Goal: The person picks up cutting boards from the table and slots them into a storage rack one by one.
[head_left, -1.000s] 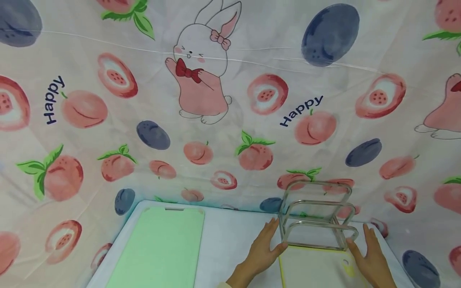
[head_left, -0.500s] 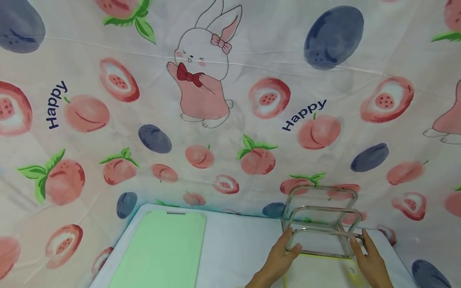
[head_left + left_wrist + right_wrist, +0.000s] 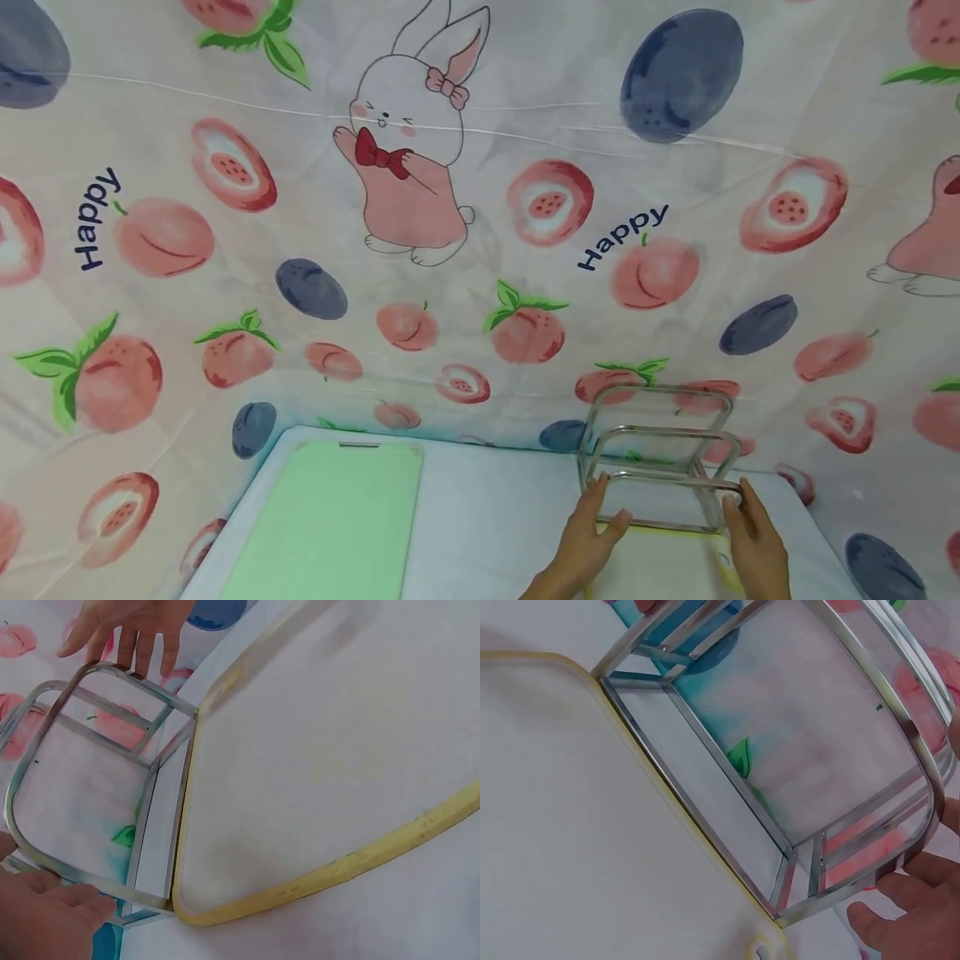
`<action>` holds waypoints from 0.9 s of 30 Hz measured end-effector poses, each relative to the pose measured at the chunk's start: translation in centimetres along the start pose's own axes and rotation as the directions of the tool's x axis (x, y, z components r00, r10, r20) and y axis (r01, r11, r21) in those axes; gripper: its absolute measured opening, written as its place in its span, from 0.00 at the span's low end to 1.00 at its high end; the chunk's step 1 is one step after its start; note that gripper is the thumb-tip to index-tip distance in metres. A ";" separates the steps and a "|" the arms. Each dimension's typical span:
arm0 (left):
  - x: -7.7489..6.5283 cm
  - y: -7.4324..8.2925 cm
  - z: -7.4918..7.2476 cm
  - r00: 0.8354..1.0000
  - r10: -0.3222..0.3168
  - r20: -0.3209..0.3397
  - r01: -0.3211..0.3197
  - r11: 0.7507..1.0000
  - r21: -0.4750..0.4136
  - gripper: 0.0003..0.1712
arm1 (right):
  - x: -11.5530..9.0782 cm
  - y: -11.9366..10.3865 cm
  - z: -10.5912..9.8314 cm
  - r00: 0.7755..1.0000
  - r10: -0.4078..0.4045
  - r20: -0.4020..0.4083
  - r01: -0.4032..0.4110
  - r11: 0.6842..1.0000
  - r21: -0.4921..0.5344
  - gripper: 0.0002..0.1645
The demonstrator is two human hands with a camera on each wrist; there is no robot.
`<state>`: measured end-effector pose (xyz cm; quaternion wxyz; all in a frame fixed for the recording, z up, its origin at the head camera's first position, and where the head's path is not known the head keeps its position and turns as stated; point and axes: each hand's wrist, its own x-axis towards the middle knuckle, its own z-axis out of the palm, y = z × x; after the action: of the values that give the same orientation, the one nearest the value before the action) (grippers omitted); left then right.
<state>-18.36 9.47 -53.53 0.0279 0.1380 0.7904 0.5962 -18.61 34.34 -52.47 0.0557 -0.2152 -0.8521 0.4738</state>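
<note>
A silver metal rack with several upright loops stands at the back right of the white table. My left hand is at the rack's front left side, index finger along the frame and thumb held apart. My right hand is at the opposite front side, its fingers along the outer edge of the front loop. In the left wrist view, the right hand's fingers look straight and spread. A whitish cutting board with a yellow rim lies flat before the rack, its edge right at the rack's base.
A light green cutting board with a slot near its far edge lies at the left. Bare white tabletop lies between the two boards. A cloth backdrop printed with fruit and a rabbit rises right behind the table and rack.
Both hands have come in closer to the rack's front sides, the left hand moving rightward. The rack and boards keep their places on the table. The head view has shifted slightly.
</note>
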 end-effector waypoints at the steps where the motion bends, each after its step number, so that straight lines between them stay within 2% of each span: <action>1: -0.1 0.0 -0.1 1.000 -0.005 -0.005 0.005 1.000 0.011 0.37 | -0.1 -0.1 0.2 1.000 0.001 -0.006 -0.001 1.000 0.006 0.45; 6: -0.3 0.0 -0.6 0.999 -0.050 -0.016 0.050 0.998 0.027 0.39 | -0.7 -0.6 0.7 1.000 0.006 -0.011 -0.006 0.999 0.036 0.44; 15: -0.9 -1.0 -1.5 0.997 -0.078 -0.009 0.079 0.997 0.019 0.40 | -1.7 -0.7 1.5 0.999 -0.030 -0.036 0.032 0.997 0.067 0.42; 22: -1.0 -1.7 -2.3 0.997 -0.066 -0.031 0.066 0.998 0.016 0.39 | -2.0 -1.0 1.9 0.993 -0.114 0.003 0.114 0.991 0.065 0.41; 27: -0.9 -1.8 -3.0 0.998 -0.043 -0.049 0.045 0.999 0.030 0.40 | -2.2 -1.7 2.3 0.989 -0.145 0.002 0.145 0.988 0.057 0.41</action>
<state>-18.44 5.92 -54.52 0.0199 0.1064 0.8029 0.5862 -17.87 30.80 -52.09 0.0933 -0.1495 -0.8520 0.4931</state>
